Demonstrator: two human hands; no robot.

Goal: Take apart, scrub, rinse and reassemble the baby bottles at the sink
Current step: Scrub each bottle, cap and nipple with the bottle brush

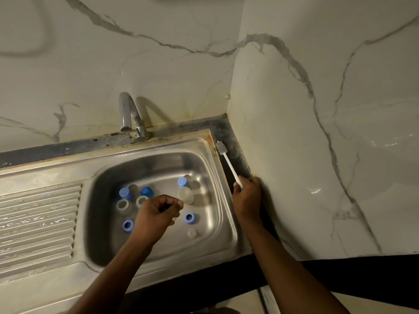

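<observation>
The baby bottles sit taken apart in the sink point(158, 146) basin, with clear bottle bodies point(123, 206), blue caps point(147, 191) and blue collar rings point(128, 225) spread out, apparently for scrubbing. The left hand point(158, 214) hovers over them with its fingers curled inward; I cannot tell whether they pinch anything. The right hand point(247, 196) wraps its fingers round the handle end of the bottle brush point(229, 164) on the dark ledge point(238, 155) to the right, probably to pick it up.

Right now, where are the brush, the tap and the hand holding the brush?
brush point(229, 164): head view, on the middle of its white handle.
tap point(125, 109): head view, on the curved metal spout.
right hand point(247, 198): head view, on the back of the hand gripping the brush handle.
</observation>
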